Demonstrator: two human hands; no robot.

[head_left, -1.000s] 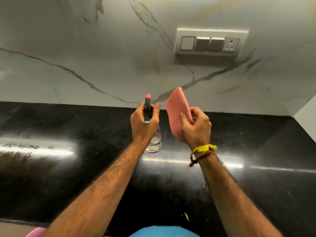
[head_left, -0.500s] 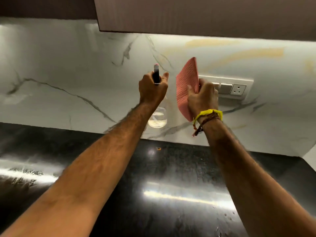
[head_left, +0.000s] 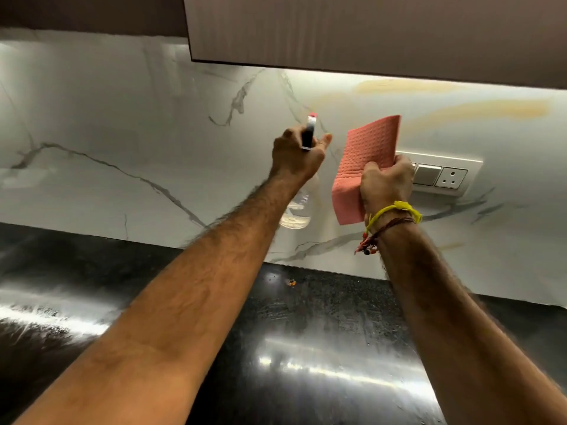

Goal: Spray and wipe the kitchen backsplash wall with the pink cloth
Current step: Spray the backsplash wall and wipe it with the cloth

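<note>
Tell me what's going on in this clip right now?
A person is cleaning a kitchen wall. The left hand holds a spray bottle raised toward the marble backsplash, nozzle pointing at the wall. The right hand holds a folded pink cloth upright just in front of the switch plate, partly covering it. The cloth does not seem to be pressed to the wall yet. Yellowish streaks show above the plate, under the cabinet. The black counter lies below.
</note>
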